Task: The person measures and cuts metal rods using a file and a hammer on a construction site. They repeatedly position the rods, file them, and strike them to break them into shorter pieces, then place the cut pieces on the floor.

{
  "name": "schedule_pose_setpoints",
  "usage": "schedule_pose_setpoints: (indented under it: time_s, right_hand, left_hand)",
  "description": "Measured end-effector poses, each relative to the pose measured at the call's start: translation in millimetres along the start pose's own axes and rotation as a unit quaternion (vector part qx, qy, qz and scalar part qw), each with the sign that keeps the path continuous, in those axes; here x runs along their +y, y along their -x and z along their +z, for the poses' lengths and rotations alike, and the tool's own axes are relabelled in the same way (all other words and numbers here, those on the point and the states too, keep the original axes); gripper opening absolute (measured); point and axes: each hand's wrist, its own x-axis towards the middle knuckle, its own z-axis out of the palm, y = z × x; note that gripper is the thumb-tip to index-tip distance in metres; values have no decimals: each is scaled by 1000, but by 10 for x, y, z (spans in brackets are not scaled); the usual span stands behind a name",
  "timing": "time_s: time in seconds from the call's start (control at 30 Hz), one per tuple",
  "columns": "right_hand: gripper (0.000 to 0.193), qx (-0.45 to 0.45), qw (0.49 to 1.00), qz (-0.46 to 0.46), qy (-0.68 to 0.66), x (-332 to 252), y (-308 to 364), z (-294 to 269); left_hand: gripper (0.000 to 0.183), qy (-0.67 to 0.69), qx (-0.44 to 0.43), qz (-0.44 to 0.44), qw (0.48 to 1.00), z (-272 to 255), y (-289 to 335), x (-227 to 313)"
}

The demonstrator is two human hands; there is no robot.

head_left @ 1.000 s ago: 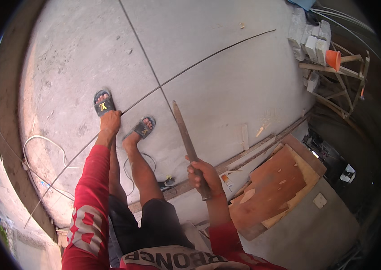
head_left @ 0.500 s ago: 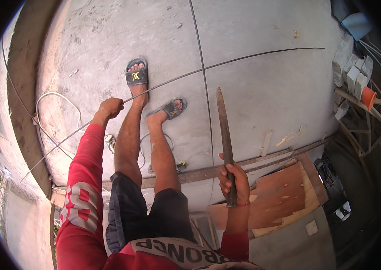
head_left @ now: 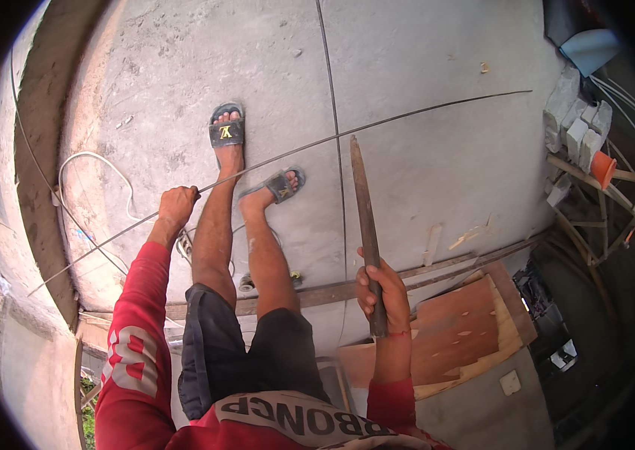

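Note:
Closed around a long thin steel rod (head_left: 287,155), my left hand (head_left: 177,204) holds it out over the floor. The rod slants from the lower left up toward the right and bows slightly. My right hand (head_left: 388,292) grips the thick lower part of a dark tapered metal bar (head_left: 363,202), narrow end pointing away from me. That tip appears just below the rod; I cannot tell whether they touch. A second thin dark rod or line (head_left: 332,90) runs lengthwise on the concrete floor (head_left: 437,165), crossing behind the held rod in view.
My sandalled feet (head_left: 227,133) stand on the concrete. A white cable (head_left: 94,155) loops at left, near a raised concrete edge (head_left: 47,150). Concrete blocks (head_left: 576,135), an orange object (head_left: 602,169) and a wooden frame (head_left: 595,225) are at right. Wooden strips (head_left: 332,291) and plywood (head_left: 452,326) lie nearer.
My left hand has shifted slightly left and lower with the rod, whose far end now sits lower. The tapered bar's tip has moved left and up, closer to the rod in view.

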Motion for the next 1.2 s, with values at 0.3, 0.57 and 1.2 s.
schedule_pose_setpoints:
  time_s: [0.3, 0.57, 1.2]
  right_hand:
    - [39, 1, 999, -30, -14, -120, -12, -40]
    - [40, 27, 996, -43, 72, -510, -97, -73]
    - [14, 92, 982, -90, 138, -465, -622, 397]
  left_hand:
    - [23, 61, 42, 7, 997, -164, -7, 352]
    - [23, 51, 3, -6, 999, -236, -137, 406]
    - [23, 103, 1, -64, 993, -134, -413, 489]
